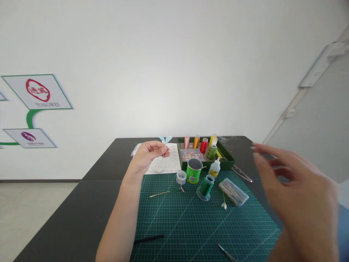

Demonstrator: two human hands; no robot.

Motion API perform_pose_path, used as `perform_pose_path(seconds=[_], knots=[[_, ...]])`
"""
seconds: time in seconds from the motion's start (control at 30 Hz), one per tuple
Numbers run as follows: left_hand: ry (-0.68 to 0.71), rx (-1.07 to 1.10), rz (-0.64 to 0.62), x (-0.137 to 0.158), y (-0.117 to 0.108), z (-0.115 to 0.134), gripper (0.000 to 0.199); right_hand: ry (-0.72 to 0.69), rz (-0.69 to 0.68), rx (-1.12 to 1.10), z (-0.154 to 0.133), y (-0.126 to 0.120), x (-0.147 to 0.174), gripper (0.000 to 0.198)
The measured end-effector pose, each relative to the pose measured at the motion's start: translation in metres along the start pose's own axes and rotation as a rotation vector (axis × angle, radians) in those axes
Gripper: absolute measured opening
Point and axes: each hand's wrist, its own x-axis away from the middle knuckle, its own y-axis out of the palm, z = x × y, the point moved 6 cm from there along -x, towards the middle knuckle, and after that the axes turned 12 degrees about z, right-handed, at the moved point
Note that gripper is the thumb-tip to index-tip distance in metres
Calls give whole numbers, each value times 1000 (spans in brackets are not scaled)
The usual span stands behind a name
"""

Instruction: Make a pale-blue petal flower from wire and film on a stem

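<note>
My left hand pinches a small light-blue flower between thumb and forefinger, above the far part of the green cutting mat. Its thin stem hangs below the fingers. My right hand is raised close to the camera on the right, slightly blurred, well apart from the flower. Thumb and forefinger come together at the tips; whatever they may hold is too fine to make out. On the mat between the hands stand a spool of green thread, a green can and a white roll of tape.
A dark green box holds several thread spools and a bead case. A glue bottle, a clear case, a white flower, tweezers, a black tool and a thin brass rod lie around. White paper lies behind.
</note>
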Motion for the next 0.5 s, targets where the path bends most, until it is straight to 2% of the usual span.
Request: perform_pose_path(seconds=[0.03,0.1,0.17,0.27,0.4,0.5], knots=[[0,-9,-15,2,4,0,32,-37,-75,-108,-22,14,8,34],[-4,-32,-55,6,12,1,32,-12,-316,-318,-47,48,27,40],[-8,-47,-102,10,19,1,33,52,-565,-499,-58,80,48,52],[-11,-43,-149,12,25,2,34,175,-820,-729,-62,113,73,65],[-20,-60,-163,11,27,-1,34,272,-1003,-858,-64,127,85,66],[-21,-63,-158,8,25,-3,33,252,-1019,-820,-63,124,78,53]])
